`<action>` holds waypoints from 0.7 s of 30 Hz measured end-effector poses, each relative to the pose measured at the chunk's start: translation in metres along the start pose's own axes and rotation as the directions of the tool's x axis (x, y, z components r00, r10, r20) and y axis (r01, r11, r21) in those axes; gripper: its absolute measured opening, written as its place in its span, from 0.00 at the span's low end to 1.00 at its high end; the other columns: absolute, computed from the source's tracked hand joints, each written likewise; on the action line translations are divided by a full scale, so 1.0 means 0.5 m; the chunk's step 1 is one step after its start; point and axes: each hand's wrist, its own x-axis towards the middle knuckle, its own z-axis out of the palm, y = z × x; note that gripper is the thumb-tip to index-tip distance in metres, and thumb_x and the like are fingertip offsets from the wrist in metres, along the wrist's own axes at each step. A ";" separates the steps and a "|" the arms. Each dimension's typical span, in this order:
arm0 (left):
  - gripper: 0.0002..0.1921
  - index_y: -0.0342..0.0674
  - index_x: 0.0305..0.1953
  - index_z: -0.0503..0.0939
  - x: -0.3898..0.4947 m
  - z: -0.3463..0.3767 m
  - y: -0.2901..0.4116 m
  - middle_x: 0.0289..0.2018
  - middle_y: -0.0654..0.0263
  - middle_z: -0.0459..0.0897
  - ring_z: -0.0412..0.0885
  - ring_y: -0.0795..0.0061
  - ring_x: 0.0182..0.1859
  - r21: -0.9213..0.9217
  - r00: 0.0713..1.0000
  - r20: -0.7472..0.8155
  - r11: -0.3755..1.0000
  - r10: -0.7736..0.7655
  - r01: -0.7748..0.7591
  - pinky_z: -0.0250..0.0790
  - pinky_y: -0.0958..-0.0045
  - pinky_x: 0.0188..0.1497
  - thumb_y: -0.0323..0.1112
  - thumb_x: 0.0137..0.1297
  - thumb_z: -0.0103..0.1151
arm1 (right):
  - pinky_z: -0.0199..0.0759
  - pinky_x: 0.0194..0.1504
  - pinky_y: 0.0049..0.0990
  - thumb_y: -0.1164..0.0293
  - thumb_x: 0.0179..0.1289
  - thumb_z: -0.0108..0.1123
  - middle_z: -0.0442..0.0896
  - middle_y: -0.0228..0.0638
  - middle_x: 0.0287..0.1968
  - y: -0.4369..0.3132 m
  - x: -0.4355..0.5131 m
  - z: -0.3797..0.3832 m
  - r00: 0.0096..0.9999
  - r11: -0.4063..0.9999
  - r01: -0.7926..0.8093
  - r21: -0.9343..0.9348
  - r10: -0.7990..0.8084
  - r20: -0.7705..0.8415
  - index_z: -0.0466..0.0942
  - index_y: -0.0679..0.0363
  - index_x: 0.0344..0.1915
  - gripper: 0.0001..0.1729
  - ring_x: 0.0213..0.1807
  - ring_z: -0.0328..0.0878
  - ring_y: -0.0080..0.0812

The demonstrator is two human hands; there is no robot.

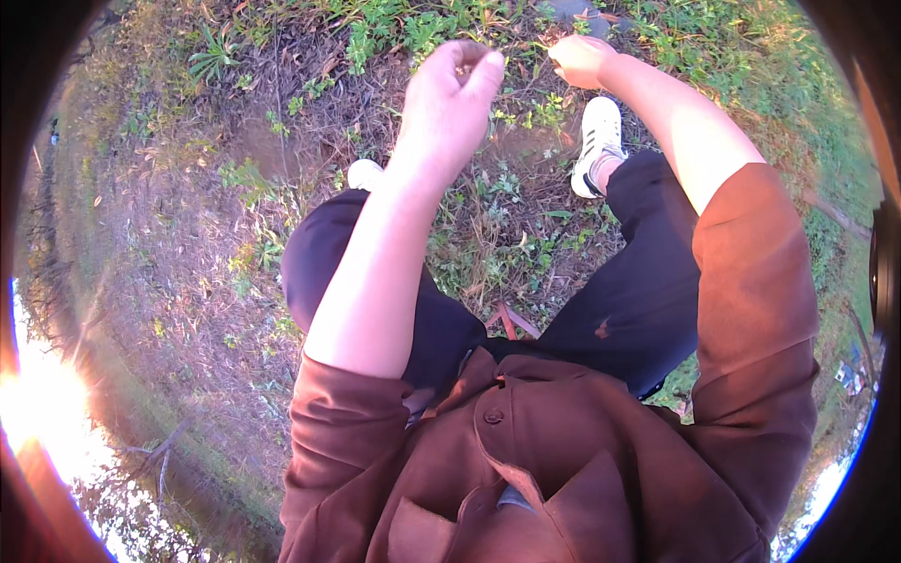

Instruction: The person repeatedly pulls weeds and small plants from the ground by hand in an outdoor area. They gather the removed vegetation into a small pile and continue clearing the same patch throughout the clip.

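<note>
My left hand (pixel 454 95) is raised over the ground at the upper middle, its fingers curled toward the thumb; whether anything lies between them cannot be made out. To its right, my right hand (pixel 581 61) is bent inward with its fingers close together, beside some dry brown plant bits (pixel 556 39). What it may hold is too small to tell. The two hands are apart. Below them are grass and low green weeds (pixel 549 112) with dry stalks. A grey stone-like thing (pixel 588 15) lies just beyond my right hand.
My white shoes (pixel 602 137) stand on the ground, one partly behind my left forearm. Red legs, apparently of a low seat (pixel 505 318), show between my thighs. A leafy weed (pixel 215 55) grows at the upper left. Bare branches (pixel 163 450) lie lower left, near strong sun glare.
</note>
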 end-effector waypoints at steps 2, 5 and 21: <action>0.19 0.32 0.48 0.73 -0.007 0.014 0.002 0.40 0.59 0.80 0.77 0.75 0.43 -0.156 0.994 0.026 0.982 -0.107 0.110 0.68 0.72 0.45 0.42 0.65 0.51 | 0.72 0.47 0.38 0.77 0.53 0.46 0.80 0.51 0.40 0.026 0.011 0.040 0.999 0.998 0.048 0.036 -0.048 0.001 0.79 0.66 0.37 0.14 0.45 0.78 0.48; 0.15 0.34 0.49 0.71 -0.001 0.023 0.001 0.46 0.62 0.76 0.77 0.75 0.45 -0.339 0.962 0.067 0.900 -0.266 0.272 0.67 0.74 0.48 0.38 0.69 0.47 | 0.72 0.47 0.37 0.73 0.55 0.52 0.80 0.50 0.40 0.061 0.037 0.104 0.992 0.994 -0.018 0.108 0.005 0.125 0.79 0.66 0.38 0.12 0.46 0.77 0.48; 0.13 0.34 0.49 0.71 0.037 0.028 -0.087 0.47 0.61 0.75 0.76 0.75 0.45 -0.372 0.866 0.134 0.785 -0.482 0.495 0.67 0.74 0.47 0.35 0.71 0.43 | 0.65 0.53 0.37 0.83 0.51 0.49 0.72 0.42 0.49 0.101 0.148 0.350 0.955 0.930 0.021 0.367 -0.128 0.269 0.73 0.57 0.48 0.22 0.55 0.69 0.46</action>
